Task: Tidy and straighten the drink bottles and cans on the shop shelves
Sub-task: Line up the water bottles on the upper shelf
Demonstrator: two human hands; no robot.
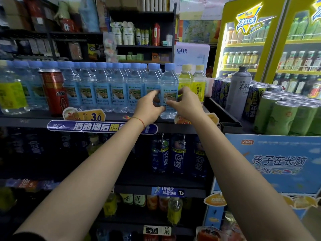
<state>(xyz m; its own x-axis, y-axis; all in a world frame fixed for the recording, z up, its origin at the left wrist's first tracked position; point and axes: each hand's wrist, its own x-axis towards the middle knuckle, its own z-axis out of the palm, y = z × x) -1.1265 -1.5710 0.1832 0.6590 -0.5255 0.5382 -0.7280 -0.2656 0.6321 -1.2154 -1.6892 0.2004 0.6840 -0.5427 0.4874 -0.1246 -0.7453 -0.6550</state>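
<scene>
Water bottle (168, 89) with the blue cap, last of the blue-capped row, standing upright on the top shelf (31, 119) right at its front edge. Flanked by both hands: left hand (149, 106) on the side toward the red can (54, 92), right hand (186, 103) on the side toward the 2 yellow-capped bottles (192, 82). Fingers (154, 94) of the left curled toward the label, fingers (182, 92) of the right bent in the same way, thumb low across the front. Looks like a 2-sided hold for nudging it square with its neighbours and turning the label out, but can't tell for sure whether both sets of fingers are actually clamped on or just brushing the plastic.

Probably placed like that because this bottle sits a touch forward of the row, just beside the yellow-capped pair, so lining up the end of the row makes sense. Red can parked among the water, well away from this bottle, seems out of place too.

Hard to make out: lower half of the bottle behind the hands, price tags below it partly covered by wrists, shelves under it very dark, and back rows of water mostly hidden.
</scene>
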